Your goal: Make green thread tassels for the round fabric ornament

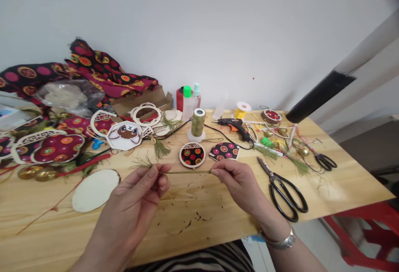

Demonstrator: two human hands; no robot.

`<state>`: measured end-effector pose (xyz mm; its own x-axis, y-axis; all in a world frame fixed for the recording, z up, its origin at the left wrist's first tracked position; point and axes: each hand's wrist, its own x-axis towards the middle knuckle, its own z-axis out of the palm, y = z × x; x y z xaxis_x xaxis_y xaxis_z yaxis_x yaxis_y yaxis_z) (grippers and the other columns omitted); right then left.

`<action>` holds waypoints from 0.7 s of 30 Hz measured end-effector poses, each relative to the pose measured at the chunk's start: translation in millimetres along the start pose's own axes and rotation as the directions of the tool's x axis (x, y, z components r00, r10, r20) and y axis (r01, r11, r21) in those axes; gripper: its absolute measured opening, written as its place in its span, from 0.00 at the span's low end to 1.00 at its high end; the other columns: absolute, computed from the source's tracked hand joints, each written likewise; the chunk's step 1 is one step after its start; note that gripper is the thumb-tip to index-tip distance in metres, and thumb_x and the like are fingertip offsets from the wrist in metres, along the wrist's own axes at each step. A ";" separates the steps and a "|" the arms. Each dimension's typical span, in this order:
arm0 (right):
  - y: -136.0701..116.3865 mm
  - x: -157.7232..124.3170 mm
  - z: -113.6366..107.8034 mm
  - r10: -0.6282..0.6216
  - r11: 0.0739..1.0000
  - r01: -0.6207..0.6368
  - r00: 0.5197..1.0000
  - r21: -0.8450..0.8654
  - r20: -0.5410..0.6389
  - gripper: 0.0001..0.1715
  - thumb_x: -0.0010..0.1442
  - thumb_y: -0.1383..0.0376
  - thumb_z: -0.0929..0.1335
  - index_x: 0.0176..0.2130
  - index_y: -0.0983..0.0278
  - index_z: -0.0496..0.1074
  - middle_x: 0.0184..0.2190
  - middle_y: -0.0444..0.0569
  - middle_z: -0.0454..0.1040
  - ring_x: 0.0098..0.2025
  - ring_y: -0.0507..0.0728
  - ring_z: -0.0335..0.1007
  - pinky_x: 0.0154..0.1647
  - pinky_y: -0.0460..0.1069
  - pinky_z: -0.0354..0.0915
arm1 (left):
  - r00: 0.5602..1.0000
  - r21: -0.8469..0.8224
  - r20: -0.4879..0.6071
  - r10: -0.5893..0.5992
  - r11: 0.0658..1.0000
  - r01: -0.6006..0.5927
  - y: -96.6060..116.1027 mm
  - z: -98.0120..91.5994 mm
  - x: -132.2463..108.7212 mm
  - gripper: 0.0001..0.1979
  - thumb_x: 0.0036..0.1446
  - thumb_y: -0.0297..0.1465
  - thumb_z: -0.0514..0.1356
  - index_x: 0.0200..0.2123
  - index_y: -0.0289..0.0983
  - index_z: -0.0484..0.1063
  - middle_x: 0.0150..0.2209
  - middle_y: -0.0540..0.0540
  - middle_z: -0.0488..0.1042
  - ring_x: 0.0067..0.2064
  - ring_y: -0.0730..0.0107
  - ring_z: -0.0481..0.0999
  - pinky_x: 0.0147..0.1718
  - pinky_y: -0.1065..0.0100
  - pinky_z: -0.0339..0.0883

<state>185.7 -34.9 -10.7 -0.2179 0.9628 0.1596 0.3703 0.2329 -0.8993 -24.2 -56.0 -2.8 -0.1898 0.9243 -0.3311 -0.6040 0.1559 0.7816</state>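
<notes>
A thin bundle of olive-green thread is stretched level between my two hands, just above the table. My left hand pinches it, and loose frayed ends fan out beyond the thumb. The other end is pinched between the thumb and fingers of my right hand. Right behind the bundle lie a round wooden-framed pendant with dark patterned fabric and a small patterned fabric piece. A spool of olive thread stands upright behind the pendant. To the right of my right hand lie large black-handled scissors.
A glue gun with its cord and a yellow thread spool lie behind. Small scissors and trimmings are at right. At left are a white oval disc, a sheep-face piece and patterned cloth. Dark scraps dot the front.
</notes>
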 end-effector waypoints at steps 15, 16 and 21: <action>-7.5 1.5 -8.1 -0.069 0.994 0.070 0.997 -0.086 0.020 0.11 0.60 0.67 0.64 0.27 0.65 0.71 0.21 0.41 0.67 0.24 0.48 0.59 0.27 0.43 0.56 | 0.988 0.188 -0.029 -0.154 0.969 0.157 4.9 -17.5 -10.6 0.07 0.38 0.29 0.70 0.25 0.35 0.79 0.30 0.42 0.80 0.29 0.68 0.75 0.28 0.73 0.71; -8.5 1.6 -8.9 -0.079 0.992 0.081 0.996 -0.097 0.030 0.11 0.60 0.67 0.64 0.27 0.65 0.71 0.21 0.41 0.68 0.25 0.48 0.59 0.27 0.43 0.56 | 0.985 0.263 -0.005 -0.174 0.950 0.169 9.0 -22.9 -11.3 0.08 0.40 0.31 0.69 0.27 0.35 0.79 0.32 0.41 0.80 0.30 0.66 0.75 0.28 0.72 0.70; -12.4 -0.5 -8.5 -0.133 0.975 0.150 0.985 -0.163 0.113 0.10 0.61 0.66 0.64 0.28 0.63 0.71 0.24 0.42 0.71 0.27 0.50 0.63 0.30 0.44 0.59 | 0.987 0.895 0.145 0.063 0.418 -0.158 42.5 -50.5 -4.3 0.09 0.44 0.40 0.65 0.20 0.42 0.79 0.23 0.48 0.78 0.29 0.62 0.73 0.29 0.69 0.66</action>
<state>188.9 -37.1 3.8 -0.3660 0.9016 0.2305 0.4755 0.3941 -0.7865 -88.1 -70.9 5.1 -0.1135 0.9730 -0.2008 0.4702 0.2307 0.8519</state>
